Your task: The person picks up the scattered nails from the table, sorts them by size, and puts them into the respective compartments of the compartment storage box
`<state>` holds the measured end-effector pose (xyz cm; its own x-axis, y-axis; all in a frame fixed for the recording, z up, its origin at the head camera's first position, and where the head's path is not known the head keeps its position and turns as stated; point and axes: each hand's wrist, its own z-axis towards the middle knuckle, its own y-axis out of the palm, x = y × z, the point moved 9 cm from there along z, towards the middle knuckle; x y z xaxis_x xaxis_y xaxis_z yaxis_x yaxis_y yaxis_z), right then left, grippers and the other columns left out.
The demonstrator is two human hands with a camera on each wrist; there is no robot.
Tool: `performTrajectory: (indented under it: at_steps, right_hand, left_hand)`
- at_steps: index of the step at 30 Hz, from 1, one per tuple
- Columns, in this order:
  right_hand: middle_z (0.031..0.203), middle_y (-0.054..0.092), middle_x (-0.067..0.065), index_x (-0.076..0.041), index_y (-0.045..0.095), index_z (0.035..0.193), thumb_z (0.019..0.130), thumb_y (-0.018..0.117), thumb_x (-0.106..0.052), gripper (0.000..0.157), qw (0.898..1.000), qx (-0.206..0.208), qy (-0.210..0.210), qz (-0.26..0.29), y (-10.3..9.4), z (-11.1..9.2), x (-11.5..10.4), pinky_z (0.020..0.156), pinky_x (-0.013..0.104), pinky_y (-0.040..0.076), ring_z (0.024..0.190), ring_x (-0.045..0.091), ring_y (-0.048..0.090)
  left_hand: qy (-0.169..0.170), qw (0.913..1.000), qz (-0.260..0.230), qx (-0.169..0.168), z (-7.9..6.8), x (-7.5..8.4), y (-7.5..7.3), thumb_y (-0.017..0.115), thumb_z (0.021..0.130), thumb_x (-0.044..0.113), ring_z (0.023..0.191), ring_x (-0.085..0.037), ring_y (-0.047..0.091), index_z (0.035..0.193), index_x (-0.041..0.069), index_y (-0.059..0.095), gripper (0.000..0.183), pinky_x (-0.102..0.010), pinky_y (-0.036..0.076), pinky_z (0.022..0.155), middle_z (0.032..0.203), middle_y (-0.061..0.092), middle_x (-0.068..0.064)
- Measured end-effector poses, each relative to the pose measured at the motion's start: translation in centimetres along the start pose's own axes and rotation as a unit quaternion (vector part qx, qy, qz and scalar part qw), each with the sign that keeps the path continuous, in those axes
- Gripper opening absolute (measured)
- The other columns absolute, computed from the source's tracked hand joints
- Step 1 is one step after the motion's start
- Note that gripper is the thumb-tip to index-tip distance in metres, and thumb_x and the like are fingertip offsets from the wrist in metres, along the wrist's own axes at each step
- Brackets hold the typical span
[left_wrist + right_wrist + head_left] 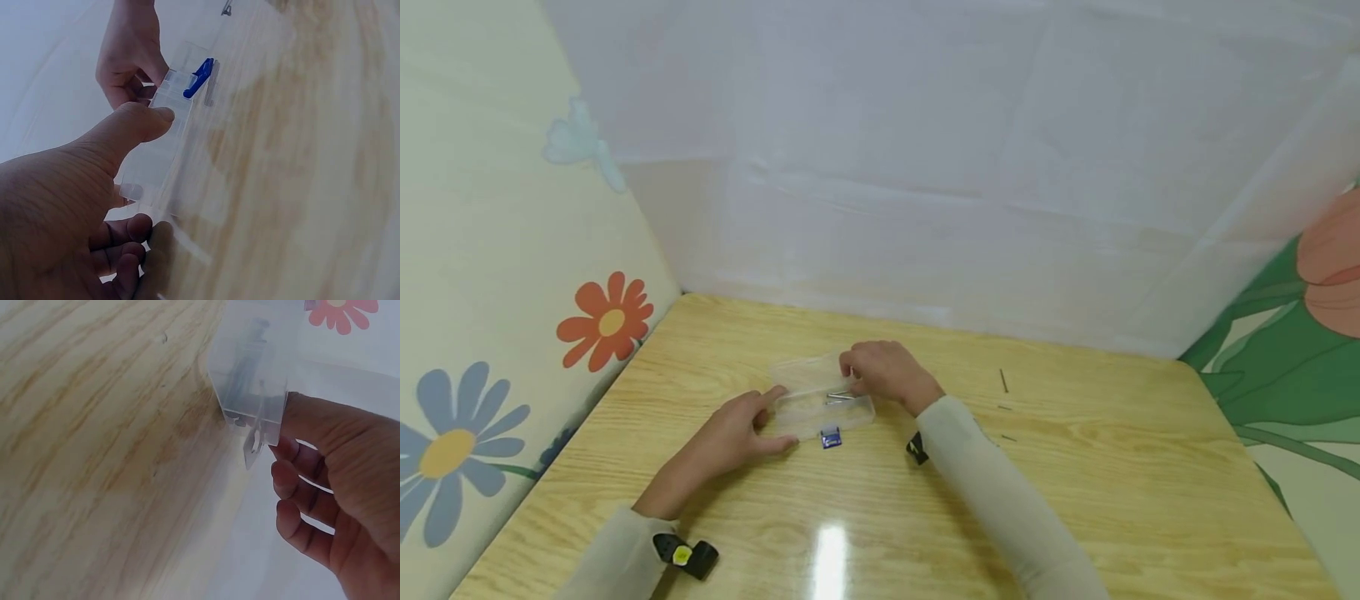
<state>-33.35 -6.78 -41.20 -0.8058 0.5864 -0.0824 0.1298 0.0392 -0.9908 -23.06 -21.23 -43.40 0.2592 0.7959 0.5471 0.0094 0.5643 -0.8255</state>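
A clear plastic box (797,427) with a blue latch (831,438) on its front stands on the table, its clear lid (801,373) raised at the back. Inside, toward the right end, lie some metal screws or nails (841,397). My left hand (737,429) grips the box's left end, the thumb along the front wall in the left wrist view. At the rear right corner, my right hand (887,372) holds the box near its lid edge. The right thumb tip is hidden behind the clear plastic (250,362) in the right wrist view.
To the right on the wooden table (1112,467) lie a long nail (1003,381), a small nail (1004,407) and another small one (1008,437). A white sheet (925,167) hangs behind the table's back edge. Flower-patterned cloth (475,250) lines the left side.
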Motion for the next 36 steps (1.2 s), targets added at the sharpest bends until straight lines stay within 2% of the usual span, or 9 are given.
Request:
performTrajectory:
  at_steps: [3, 8, 12, 17, 21, 26, 31, 36]
  right_hand:
    - [0.102, 0.065, -0.005, -0.017, 0.073, 0.107, 0.096, 0.076, -0.026, 0.014, 1.000, -0.003, 0.004, -0.014, 0.2, -0.2, -0.8, 0.078, 0.028, 0.050, 0.090, 0.010, 0.060]
    - [0.091, 0.061, -0.007, -0.019, 0.072, 0.095, 0.095, 0.076, -0.021, 0.004, 0.998, 0.017, -0.019, -0.053, -0.1, -0.5, -2.0, 0.070, 0.025, 0.046, 0.078, 0.008, 0.054]
    - [0.083, 0.056, -0.008, -0.021, 0.064, 0.083, 0.093, 0.076, -0.018, 0.015, 0.996, 0.024, -0.039, -0.072, -0.3, -0.5, -2.5, 0.064, 0.025, 0.040, 0.071, 0.008, 0.048]
    - [0.078, 0.052, -0.008, -0.021, 0.056, 0.076, 0.093, 0.073, -0.014, 0.024, 0.993, 0.017, -0.057, -0.103, -0.4, -0.3, -3.0, 0.060, 0.024, 0.033, 0.065, 0.008, 0.039]
    - [0.076, 0.053, -0.007, -0.021, 0.056, 0.075, 0.094, 0.070, -0.014, 0.025, 0.984, 0.009, -0.081, -0.158, -0.5, -0.1, -3.8, 0.060, 0.025, 0.031, 0.064, 0.009, 0.035]
    - [0.079, 0.060, -0.007, -0.022, 0.061, 0.080, 0.096, 0.070, -0.019, 0.019, 0.970, -0.003, -0.108, -0.218, -0.2, 0.2, -4.0, 0.061, 0.025, 0.035, 0.063, 0.009, 0.039]
    - [0.080, 0.062, -0.006, -0.021, 0.064, 0.082, 0.097, 0.070, -0.020, 0.016, 0.966, -0.010, -0.114, -0.231, 0.0, 0.5, -3.7, 0.061, 0.025, 0.037, 0.063, 0.009, 0.040]
    - [0.076, 0.059, -0.007, -0.021, 0.061, 0.079, 0.094, 0.072, -0.020, 0.019, 0.961, -0.003, -0.128, -0.243, 0.0, 0.9, -3.5, 0.060, 0.025, 0.038, 0.063, 0.008, 0.039]
  left_hand:
    - [0.009, 0.9999, -0.002, -0.006, -0.5, 0.0, -0.2, 0.087, 0.084, 0.040, 0.067, -0.013, 0.038, 0.139, 0.000, 0.059, 0.074, -0.033, 0.034, 0.061, 0.075, 0.044, 0.001]
    - [0.017, 0.9998, -0.003, -0.013, -1.1, -0.1, -0.4, 0.087, 0.084, 0.041, 0.067, -0.013, 0.038, 0.139, 0.001, 0.059, 0.074, -0.033, 0.034, 0.061, 0.075, 0.044, 0.002]
    - [0.020, 0.9997, 0.000, -0.010, -1.2, -0.1, -0.4, 0.087, 0.083, 0.041, 0.067, -0.013, 0.038, 0.139, 0.000, 0.059, 0.074, -0.032, 0.035, 0.061, 0.075, 0.044, 0.002]
    - [0.017, 0.9998, 0.004, -0.013, -1.2, -0.2, -0.4, 0.087, 0.083, 0.040, 0.066, -0.013, 0.039, 0.139, -0.001, 0.059, 0.075, -0.032, 0.035, 0.061, 0.075, 0.044, 0.002]
    - [0.015, 0.9998, 0.004, -0.015, -1.2, -0.2, -0.6, 0.087, 0.084, 0.040, 0.066, -0.013, 0.039, 0.140, -0.002, 0.058, 0.075, -0.032, 0.035, 0.061, 0.075, 0.045, 0.001]
    - [0.009, 0.9999, 0.004, -0.014, -0.9, -0.2, -0.3, 0.087, 0.084, 0.039, 0.066, -0.013, 0.038, 0.140, -0.002, 0.058, 0.075, -0.032, 0.035, 0.061, 0.074, 0.044, 0.001]
    - [0.001, 0.9999, 0.007, -0.015, -0.6, -0.2, 0.0, 0.087, 0.084, 0.039, 0.066, -0.013, 0.038, 0.140, -0.002, 0.059, 0.075, -0.031, 0.035, 0.061, 0.074, 0.044, 0.001]
    - [-0.004, 0.9999, 0.013, -0.010, -0.2, -0.3, 0.1, 0.088, 0.083, 0.038, 0.066, -0.013, 0.038, 0.139, -0.001, 0.060, 0.073, -0.031, 0.035, 0.061, 0.074, 0.044, 0.001]
